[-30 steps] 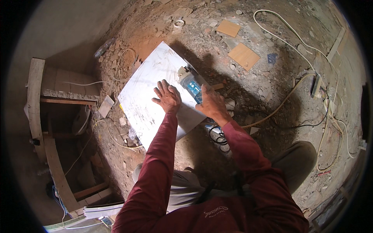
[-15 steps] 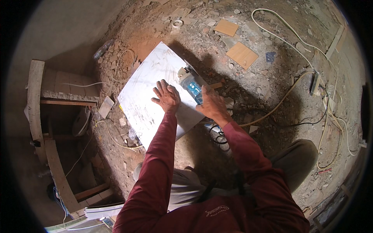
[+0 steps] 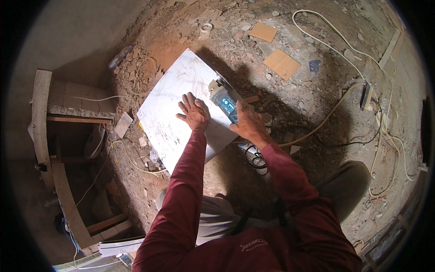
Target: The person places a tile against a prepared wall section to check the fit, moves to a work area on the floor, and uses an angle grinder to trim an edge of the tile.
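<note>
A large white tile [image 3: 165, 106] with dark smudges lies raised off the ground in front of me. My left hand [image 3: 195, 112] presses flat on its middle, fingers spread, holding nothing. In my right hand [image 3: 251, 123] is a blue angle grinder [image 3: 224, 103], gripped around its body. The grinder's head and guard sit at the tile's right edge; its disc is mostly hidden, so I cannot tell whether it touches. A black cord [image 3: 256, 158] coils below my right wrist.
Rubble and dirt cover the ground. Two tan tile pieces [image 3: 282, 64] lie at the far right of the white tile. Cream cables [image 3: 337, 111] loop across the right side. A masonry shelf frame [image 3: 41, 118] stands at left, and a tape roll [image 3: 206, 28] lies far off.
The grinder and my right hand have shifted very slightly to the right along the tile's edge. My left hand stays in place on the tile.
</note>
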The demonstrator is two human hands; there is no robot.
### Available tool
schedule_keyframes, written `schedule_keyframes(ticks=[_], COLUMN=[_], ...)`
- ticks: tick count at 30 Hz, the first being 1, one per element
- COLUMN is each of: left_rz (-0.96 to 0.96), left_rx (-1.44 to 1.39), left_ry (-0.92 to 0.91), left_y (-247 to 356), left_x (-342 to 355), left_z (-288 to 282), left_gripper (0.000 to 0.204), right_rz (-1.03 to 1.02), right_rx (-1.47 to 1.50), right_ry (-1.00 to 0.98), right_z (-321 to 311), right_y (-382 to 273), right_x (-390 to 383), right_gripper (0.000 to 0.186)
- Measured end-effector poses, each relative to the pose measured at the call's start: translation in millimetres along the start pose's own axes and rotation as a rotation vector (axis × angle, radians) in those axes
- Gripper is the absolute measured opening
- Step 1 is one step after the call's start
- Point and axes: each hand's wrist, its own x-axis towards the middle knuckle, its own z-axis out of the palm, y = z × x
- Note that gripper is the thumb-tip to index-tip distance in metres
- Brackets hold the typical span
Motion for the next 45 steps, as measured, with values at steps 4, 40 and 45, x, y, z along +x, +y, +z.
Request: schedule_keyframes(ticks=[4,40,45], left_rz=[-0.005,-0.009,-0.024], left_rx=[-0.007,-0.011,-0.014], left_ry=[-0.001,0.011,0.001], left_y=[0.4,-1.5,0.8], left_x=[-0.3,0.8,1.7], left_z=[-0.7,2.2,0.3], left_gripper=[0.061,0.061,0.061], right_rz=[0.019,0.013,-0.001], right_rx=[-0.016,-0.012,-0.005], right_ry=[-0.034,-0.015,0.012], right_z=[-2.9,-2.6,-1.6], right_y=[-1.2,4.6,4.9], right_x=[-1.4,-25.0,-28.7], right_gripper=[0.085,0.088,0.086])
